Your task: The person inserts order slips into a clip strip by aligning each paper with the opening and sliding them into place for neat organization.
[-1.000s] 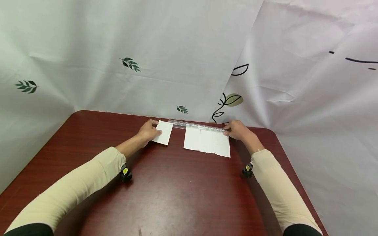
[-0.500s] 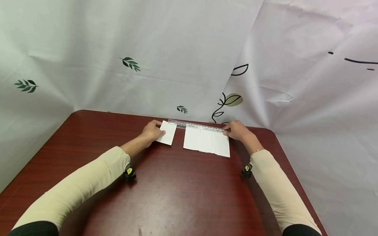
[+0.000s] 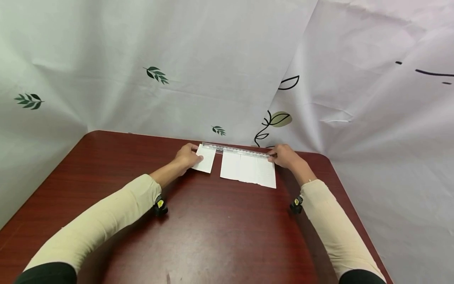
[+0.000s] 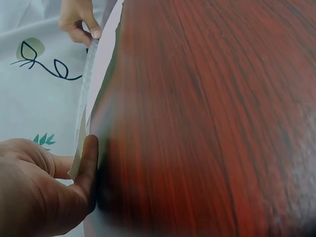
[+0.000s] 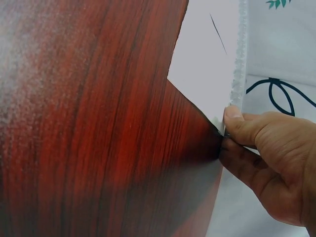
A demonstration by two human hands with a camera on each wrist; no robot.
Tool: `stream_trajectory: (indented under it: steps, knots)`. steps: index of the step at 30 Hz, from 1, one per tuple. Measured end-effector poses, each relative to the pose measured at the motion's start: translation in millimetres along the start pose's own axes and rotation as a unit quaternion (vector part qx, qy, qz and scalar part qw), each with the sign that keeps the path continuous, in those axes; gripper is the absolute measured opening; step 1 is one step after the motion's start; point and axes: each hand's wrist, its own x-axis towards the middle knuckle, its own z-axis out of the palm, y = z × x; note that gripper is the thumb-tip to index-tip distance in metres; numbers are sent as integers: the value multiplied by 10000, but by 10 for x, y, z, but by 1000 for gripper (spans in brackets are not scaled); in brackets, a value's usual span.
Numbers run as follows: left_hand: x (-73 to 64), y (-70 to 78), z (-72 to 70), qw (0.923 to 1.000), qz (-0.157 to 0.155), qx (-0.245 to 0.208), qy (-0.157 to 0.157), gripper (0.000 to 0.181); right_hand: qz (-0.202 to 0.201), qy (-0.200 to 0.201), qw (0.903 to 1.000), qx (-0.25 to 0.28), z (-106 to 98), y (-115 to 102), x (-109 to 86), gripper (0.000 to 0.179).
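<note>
At the far side of the table, a clear plastic strip (image 3: 244, 151) with a notched edge lies along the top of white paper (image 3: 248, 169). That paper has an uneven lower edge and a thin dark slit, seen in the right wrist view. My left hand (image 3: 188, 157) pinches a smaller white paper piece (image 3: 207, 159) between thumb and fingers, its top right corner overlapping the strip's left end. A narrow gap of table shows between the two papers. My right hand (image 5: 276, 158) pinches the strip's right end by the paper's corner, thumb on top and fingers below.
The dark red wooden table (image 3: 220, 228) has rounded far corners. Right behind it hangs a pale cloth (image 3: 198, 71) with leaf prints. Small black devices sit at both wrists, below the cream sleeves (image 3: 103, 213).
My left hand has slid to the right with the small paper piece, narrowing the gap to the other paper and bringing it over the strip's left end. The right hand stays put.
</note>
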Motion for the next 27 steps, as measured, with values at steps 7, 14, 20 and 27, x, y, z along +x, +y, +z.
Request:
stream_trajectory:
  steps: [7, 14, 20, 27]
  knots:
    - [36, 13, 85, 10000, 27, -40, 56, 51, -48, 17, 10000, 80, 8, 5, 1, 32]
    - [37, 45, 136, 10000, 13, -65, 5, 53, -69, 60, 9999, 77, 6, 11, -5, 30]
    - [45, 68, 176, 9999, 91, 27, -46, 52, -115, 77, 9999, 58, -1, 3, -21, 29]
    - [27, 126, 196, 10000, 69, 15, -46, 50, -120, 76, 9999, 41, 0, 11, -18, 30]
